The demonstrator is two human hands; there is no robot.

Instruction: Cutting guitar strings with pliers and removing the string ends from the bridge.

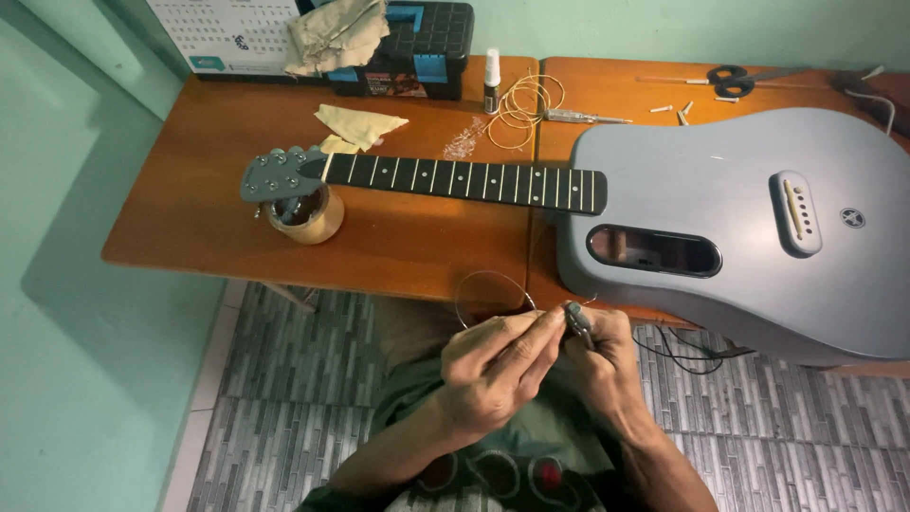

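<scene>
While the grey guitar [739,218] lies flat across the wooden tabletop [190,218], stringless as far as the fretboard [464,180] shows, you work below the table edge, over your lap. Headstock [280,175] rests on a roll of tape [305,216], body to your right, soundhole slot facing you.

Both hands meet close together at chest height. Left hand [498,365] pinches a thin wire string [493,294], thumb and forefinger pressed, wrist bent inward. The string loops up in a circle just above your knuckles, near the tabletop edge. Right hand [602,365] is closed on a small grey tool [578,322], tip pointing up toward the left fingertips; looks like cutters or pliers, too small to be sure.

For this step, my judgement: keep the string taut between the pinch and the tool so the loop doesn't spring loose. Hold elbows in, wrists steady. Keep the free end away from the guitar top to avoid scratches.

Far side of tabletop: coiled strings [526,104], small spray bottle [492,81], scissors [735,81], yellow cloth [360,123], black toolbox [417,43].
</scene>
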